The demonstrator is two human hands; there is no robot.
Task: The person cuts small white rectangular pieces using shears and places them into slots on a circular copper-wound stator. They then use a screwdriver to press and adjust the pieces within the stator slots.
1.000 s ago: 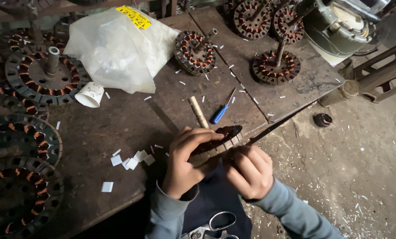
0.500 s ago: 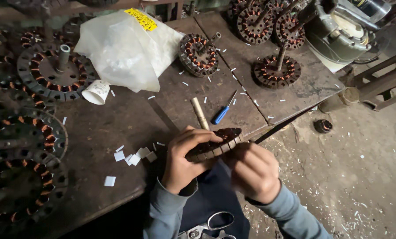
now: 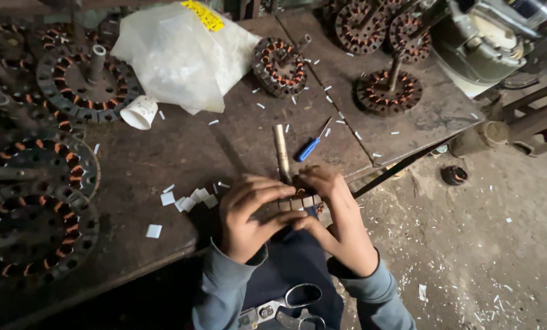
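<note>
Hands at the near edge of the workbench: left hand curled over and gripping a slotted motor stator, right hand pinching its other end, stator held just below the wooden stick and blue-handled screwdriver, paper slips left of it.

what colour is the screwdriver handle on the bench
Blue: the screwdriver lies just beyond the hands, clearest in the head view.

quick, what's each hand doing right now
left hand: closed on the stator core
right hand: gripping the same stator core from the other side
</note>
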